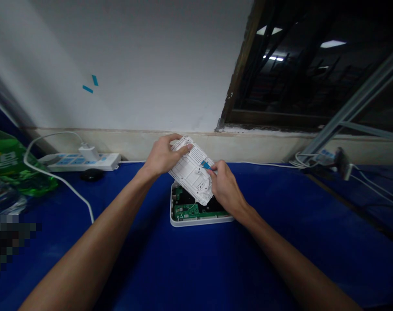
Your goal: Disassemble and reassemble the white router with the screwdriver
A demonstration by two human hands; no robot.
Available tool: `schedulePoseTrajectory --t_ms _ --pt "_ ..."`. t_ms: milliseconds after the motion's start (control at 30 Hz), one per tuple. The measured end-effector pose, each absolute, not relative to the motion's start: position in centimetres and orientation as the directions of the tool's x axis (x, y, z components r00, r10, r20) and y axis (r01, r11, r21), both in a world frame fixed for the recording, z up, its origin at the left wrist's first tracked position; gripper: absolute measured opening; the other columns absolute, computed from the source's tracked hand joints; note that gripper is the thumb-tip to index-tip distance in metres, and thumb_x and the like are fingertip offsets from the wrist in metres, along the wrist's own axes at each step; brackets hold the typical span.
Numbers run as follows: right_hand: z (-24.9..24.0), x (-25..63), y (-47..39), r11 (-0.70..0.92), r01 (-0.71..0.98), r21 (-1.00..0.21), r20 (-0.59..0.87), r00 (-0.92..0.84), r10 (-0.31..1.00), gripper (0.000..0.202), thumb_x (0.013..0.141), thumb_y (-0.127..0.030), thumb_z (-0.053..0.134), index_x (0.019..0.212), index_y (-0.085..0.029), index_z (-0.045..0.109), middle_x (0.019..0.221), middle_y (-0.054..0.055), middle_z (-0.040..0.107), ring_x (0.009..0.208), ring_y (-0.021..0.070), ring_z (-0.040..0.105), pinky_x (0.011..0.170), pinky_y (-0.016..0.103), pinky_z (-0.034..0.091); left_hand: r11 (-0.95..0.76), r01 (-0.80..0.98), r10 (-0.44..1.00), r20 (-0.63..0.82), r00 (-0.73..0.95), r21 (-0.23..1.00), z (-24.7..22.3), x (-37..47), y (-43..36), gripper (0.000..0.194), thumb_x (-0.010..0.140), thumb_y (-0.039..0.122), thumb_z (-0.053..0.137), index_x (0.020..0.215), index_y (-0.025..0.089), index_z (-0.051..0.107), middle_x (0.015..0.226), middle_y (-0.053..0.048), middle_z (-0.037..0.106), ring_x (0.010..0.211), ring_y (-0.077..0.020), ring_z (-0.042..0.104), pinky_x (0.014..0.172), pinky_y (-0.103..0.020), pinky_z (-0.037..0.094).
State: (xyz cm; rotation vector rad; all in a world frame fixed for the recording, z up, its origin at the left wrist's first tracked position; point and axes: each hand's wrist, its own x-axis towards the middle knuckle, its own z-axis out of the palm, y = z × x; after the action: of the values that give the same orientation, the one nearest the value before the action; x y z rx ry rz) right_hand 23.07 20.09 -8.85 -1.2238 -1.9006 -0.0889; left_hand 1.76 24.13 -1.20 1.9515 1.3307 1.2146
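Nearest is the blue table (196,268), on which a white case (183,223) is set open side up, a green circuit board (186,211) showing inside. Above it a white perforated panel (192,170) is held tilted, its long axis running from upper left to lower right and its lower end over the case; whether the two are touching cannot be told. The panel's upper-left end is clamped by the left hand (165,156), thumb laid across the face. A small blue strip (205,164) is pinched between thumb and forefinger of the right hand (225,185), the nearer one to it; the strip is pointed up and left from those fingertips, over the panel's face, at a shallower slant than the panel's long axis. Part of the panel's right edge and of the case is covered by the right hand. Farther left are seen a black rounded object (91,174), a power strip (110,162) with a white plug (88,152), and green bottles (34,172). The back is closed off by a wall (157,69), a dark window (306,82) and, at right, a metal frame (355,103).
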Motion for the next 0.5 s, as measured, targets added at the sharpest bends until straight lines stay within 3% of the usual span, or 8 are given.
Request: schedulePoseTrajectory --t_ms 367,500 --pt "-8.4 23.2 19.9 0.537 0.727 -0.428 0.629 -0.187 0.754 0.008 0.095 -0.03 0.043 0.091 -0.023 0.041 0.087 0.009 0.062 0.078 0.0233 0.062 0.065 0.037 0.05 -0.417 0.538 0.898 0.423 0.12 0.733 0.2 1.0 23.5 0.046 0.083 0.049 0.069 0.114 0.016 0.069 0.097 -0.01 0.073 0.074 -0.0206 0.064 0.063 -0.029 0.048" --pt "-8.2 23.1 19.4 0.561 0.672 -0.483 0.603 -0.21 0.77 0.008 0.097 -0.03 0.045 0.096 -0.023 0.042 0.106 0.014 0.067 0.092 0.0259 0.067 0.075 0.041 0.053 -0.444 0.557 0.88 0.46 0.121 0.702 0.4 0.6 23.6 0.042 0.083 0.049 0.068 0.11 0.017 0.07 0.097 -0.009 0.073 0.074 -0.0204 0.064 0.063 -0.029 0.047"
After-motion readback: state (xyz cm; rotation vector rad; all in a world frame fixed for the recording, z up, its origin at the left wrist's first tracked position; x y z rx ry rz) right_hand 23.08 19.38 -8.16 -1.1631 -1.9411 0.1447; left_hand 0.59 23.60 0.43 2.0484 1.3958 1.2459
